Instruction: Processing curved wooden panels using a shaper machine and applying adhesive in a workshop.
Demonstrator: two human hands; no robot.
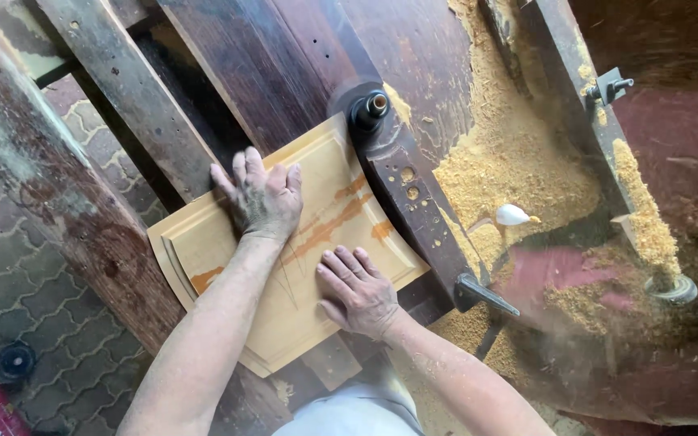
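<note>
Left hand point(264, 198) and right hand point(359, 291) both flat, fingers spread, pressing on light wooden panel point(228, 242), gripping nothing. Panel lying on dark machine table point(284, 64), upper corner touching spindle cutter point(370, 107). Sawdust point(510, 161) heaped toward table's right edge.

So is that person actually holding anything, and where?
No grip: both palms press flat on a wooden panel, left hand near its far edge, right hand at its middle.

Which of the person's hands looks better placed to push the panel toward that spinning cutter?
Probably the left hand: it lies flat on the tan moulded wooden panel nearer the black cutter spindle; the right hand presses the near edge.
</note>
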